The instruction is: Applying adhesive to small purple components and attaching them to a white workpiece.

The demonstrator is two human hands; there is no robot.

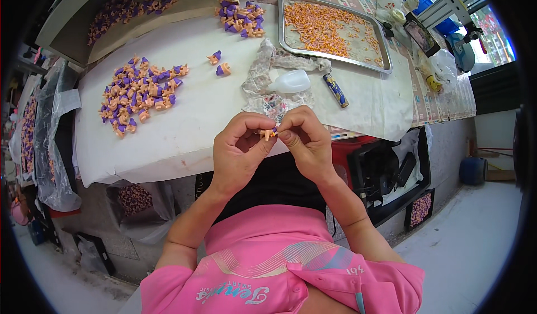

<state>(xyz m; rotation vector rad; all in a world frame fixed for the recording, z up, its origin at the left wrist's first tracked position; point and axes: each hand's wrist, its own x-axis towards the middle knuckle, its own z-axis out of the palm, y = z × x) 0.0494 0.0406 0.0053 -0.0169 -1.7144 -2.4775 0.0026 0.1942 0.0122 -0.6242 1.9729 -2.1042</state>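
Observation:
Close to the table's front edge, my left hand (238, 152) pinches a small peach-and-purple plastic figure part (267, 134) between thumb and fingers. My right hand (309, 146) closes its thumb and forefinger on the same part from the other side. Fingers hide much of it. To the left lies a loose pile of similar purple-and-peach parts (140, 93), with a single part (224, 69) and another one apart from it. Just beyond my hands are a crumpled cloth (260, 68), a translucent white bottle (292, 82) on its side and a dark blue tube (335, 90).
A metal tray (383, 48) of small orange pieces sits at the far right. Further parts form a heap (241, 19) at the back, beside a box-like shelf (72, 31). A phone (421, 34) stands on a holder. Below the table is a black crate (391, 202).

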